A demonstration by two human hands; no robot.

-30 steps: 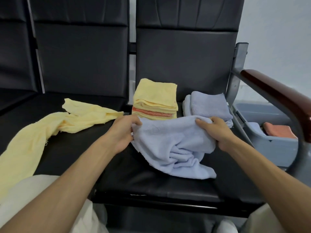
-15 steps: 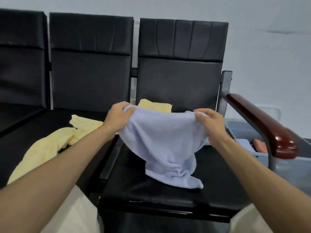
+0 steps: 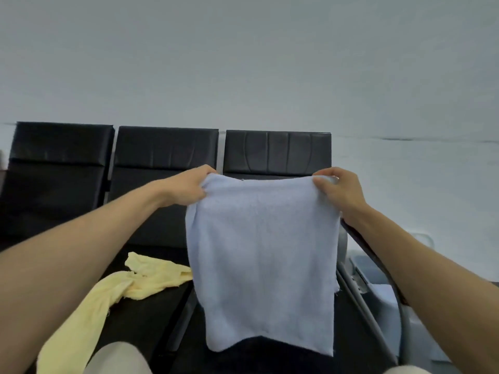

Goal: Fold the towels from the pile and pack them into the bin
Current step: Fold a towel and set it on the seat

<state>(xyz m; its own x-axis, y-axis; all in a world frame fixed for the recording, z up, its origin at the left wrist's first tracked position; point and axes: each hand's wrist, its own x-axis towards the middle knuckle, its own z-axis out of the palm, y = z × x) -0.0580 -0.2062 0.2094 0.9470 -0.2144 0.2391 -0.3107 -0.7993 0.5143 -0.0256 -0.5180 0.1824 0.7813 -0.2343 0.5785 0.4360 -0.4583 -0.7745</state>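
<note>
a person's left hand and right hand each grip a top corner of a pale blue towel, fingers curled over the hem, holding it spread and hanging flat in front of the right-most black seat in a row. on the next seat to the left, a crumpled yellow towel trails toward the person's knee. at far right, beyond the dark armrest, part of the grey bin shows. a plain pale wall fills the upper frame.
</note>
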